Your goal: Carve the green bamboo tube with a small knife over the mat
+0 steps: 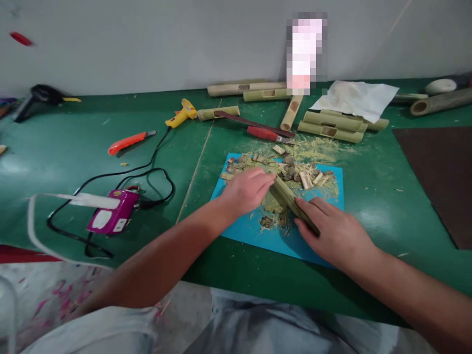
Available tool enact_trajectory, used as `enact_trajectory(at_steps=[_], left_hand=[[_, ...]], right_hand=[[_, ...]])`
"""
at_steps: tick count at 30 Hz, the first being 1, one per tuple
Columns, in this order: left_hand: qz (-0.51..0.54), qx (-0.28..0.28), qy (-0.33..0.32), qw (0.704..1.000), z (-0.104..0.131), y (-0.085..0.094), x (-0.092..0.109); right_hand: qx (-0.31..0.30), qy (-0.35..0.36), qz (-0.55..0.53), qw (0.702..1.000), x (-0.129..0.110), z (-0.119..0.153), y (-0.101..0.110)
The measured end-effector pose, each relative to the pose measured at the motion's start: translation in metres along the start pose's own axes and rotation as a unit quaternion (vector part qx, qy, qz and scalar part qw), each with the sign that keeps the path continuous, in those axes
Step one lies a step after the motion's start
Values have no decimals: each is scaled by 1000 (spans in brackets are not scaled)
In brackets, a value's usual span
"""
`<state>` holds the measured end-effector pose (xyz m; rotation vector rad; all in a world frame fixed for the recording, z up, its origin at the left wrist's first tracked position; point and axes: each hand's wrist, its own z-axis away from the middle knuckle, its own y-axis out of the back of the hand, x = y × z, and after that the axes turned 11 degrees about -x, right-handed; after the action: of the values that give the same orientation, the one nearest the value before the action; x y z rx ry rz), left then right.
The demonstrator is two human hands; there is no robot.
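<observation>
A green bamboo tube (pixel 289 199) slants over a blue mat (pixel 243 233), its near end toward the lower right. My left hand (pixel 250 189) is closed at its far end, fingertips on the tube. Wrapped round the near end is my right hand (pixel 332 231). Under and behind the tube lie bamboo chips (pixel 305 180) and fine shavings. Beyond the mat rest a red-handled knife (pixel 263 132) and a long dark flat strip (pixel 254 122) that crosses above it.
Cut bamboo tubes (pixel 330 132) lie at the back, some under white paper (pixel 356 98). To the left are an orange utility knife (pixel 127 142), a yellow glue gun (pixel 181 114) and a purple power strip (pixel 112 214) with black cable. A dark brown board (pixel 438 177) lies right.
</observation>
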<state>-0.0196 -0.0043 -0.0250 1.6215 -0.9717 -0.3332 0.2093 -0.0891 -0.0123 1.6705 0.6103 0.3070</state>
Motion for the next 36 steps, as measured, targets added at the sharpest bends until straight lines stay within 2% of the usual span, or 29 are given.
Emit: enact_trajectory(at_steps=[2, 5, 9, 13, 16, 19, 22, 24, 27, 30, 33, 36], left_hand=[[-7, 2, 9, 1000, 0, 0, 1], [-4, -34, -14, 999, 1, 1, 3], [-25, -11, -17, 999, 2, 1, 3], [-48, -53, -31, 997, 1, 1, 0], [-54, -13, -2, 998, 0, 2, -8], [-41, -10, 7, 999, 2, 4, -14], [0, 25, 11, 1000, 3, 9, -13], [46, 58, 49, 996, 2, 12, -9], [171, 66, 146, 972, -2, 15, -2], [308, 43, 217, 925, -3, 17, 3], [380, 25, 243, 892, -4, 17, 6], [395, 4, 248, 885, -5, 17, 7]], right_hand=[[2, 0, -2, 1000, 0, 1, 0], [5, 5, -4, 1000, 1, 2, 0], [1, 3, -7, 1000, 1, 1, 1], [-12, 3, -6, 1000, 0, 1, 1], [-4, 1, -7, 1000, -1, 3, 2], [-2, 4, -7, 1000, -2, 7, 3], [-9, 0, 2, 1000, -3, 8, 4], [-9, -3, 11, 1000, -3, 6, 4], [-12, -7, 13, 1000, -2, 3, 4], [-26, -15, -3, 1000, -1, 2, 5], [-33, -22, -13, 999, 0, 1, 5], [-25, -19, -14, 999, 0, 0, 6]])
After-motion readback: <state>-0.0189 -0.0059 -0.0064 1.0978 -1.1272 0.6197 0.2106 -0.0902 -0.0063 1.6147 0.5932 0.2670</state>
